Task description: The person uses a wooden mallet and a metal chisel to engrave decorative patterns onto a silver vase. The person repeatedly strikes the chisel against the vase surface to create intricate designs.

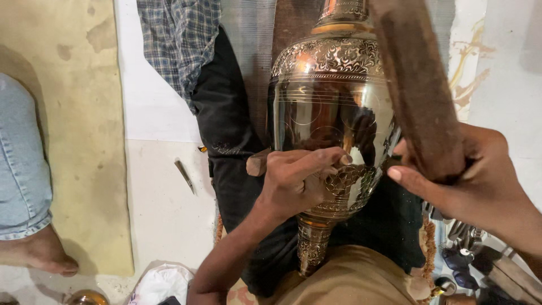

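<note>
A large shiny brass vase [330, 107] with engraved floral bands lies across my lap, its foot toward me. My left hand [296, 181] rests on its lower body, fingers pinched on a small engraving tool whose wooden end [257, 164] sticks out to the left. My right hand [463, 175] grips a long brown wooden mallet [415, 79] that rises up across the right side of the vase.
A person in a checked shirt and dark trousers [220, 113] sits opposite. Another person's jeans leg and bare foot [34, 254] are at the left. A small metal chisel [184, 175] lies on the white floor. Several tools [468, 265] lie at the lower right.
</note>
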